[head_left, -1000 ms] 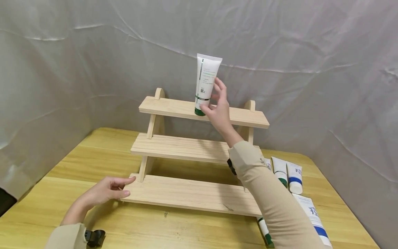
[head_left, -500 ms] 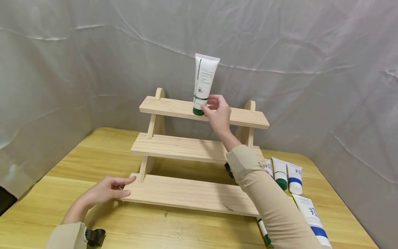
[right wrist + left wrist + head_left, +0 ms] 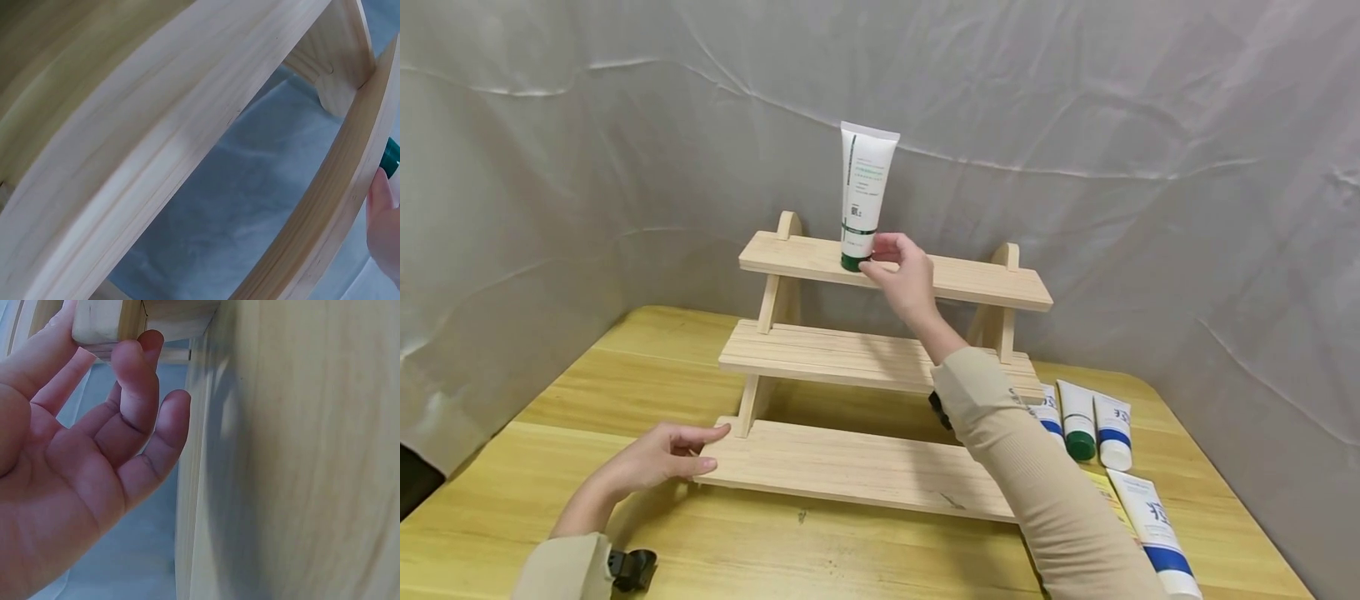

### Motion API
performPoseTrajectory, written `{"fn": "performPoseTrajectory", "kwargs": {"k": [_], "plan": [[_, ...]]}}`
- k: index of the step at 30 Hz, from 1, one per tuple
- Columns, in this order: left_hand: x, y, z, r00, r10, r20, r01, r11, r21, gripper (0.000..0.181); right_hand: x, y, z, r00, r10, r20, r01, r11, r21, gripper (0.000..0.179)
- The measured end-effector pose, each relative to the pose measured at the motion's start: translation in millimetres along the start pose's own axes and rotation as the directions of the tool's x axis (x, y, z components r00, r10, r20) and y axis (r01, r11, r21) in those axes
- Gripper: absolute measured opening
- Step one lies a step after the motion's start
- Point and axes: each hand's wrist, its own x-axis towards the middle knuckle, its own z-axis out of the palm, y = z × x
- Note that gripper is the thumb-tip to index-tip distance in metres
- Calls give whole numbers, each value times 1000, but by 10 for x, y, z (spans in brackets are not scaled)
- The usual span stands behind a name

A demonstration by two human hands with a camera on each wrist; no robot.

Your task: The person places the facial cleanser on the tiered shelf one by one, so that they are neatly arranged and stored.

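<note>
White tube (image 3: 867,187) on the top shelf (image 3: 981,281), left of the board's middle: cap-down, nearly upright, printed face toward me. My right hand (image 3: 912,279) pinches it low, thumb at the green cap (image 3: 853,262), fingers around the right side. My left hand (image 3: 647,462) grips the left end of the bottom shelf (image 3: 850,467); in the left wrist view, fingers curl beneath it. Whether the cap bears the tube's full weight, I cannot tell.

In my judgement, the step in hand is placing the tube. The low pinch suits fine adjustment, since pushing higher up would likely tip so tall a body. The cap sits near the board's front edge, so I should ease it back slightly before release. I should then loosen thumb and fingers gradually, withdrawing rightward without brushing the tube. Firm bracing by the left hand should steady the shelves throughout.
</note>
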Motion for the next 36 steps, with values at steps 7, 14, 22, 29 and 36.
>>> {"fn": "performPoseTrajectory", "kwargs": {"k": [7,14,22,29,36], "plan": [[3,18,1,1000,0,10,0,1000,-5,52,-5,-43,53,986,-1,168,-5,999,36,45],[0,4,-17,1000,6,4,-6,1000,15,52,-5,-52,60,973,42,227,-53,998,42,48],[-3,-17,-17,1000,22,8,-22,1000,18,52,-86,-50,-22,979,10,203,-29,995,90,43],[10,-51,-40,999,45,5,-45,998,49,50,-170,8,-171,983,-35,183,13,993,118,35],[11,-57,-44,999,33,4,-33,999,42,50,-292,83,-337,978,-51,203,22,990,142,31]]}}
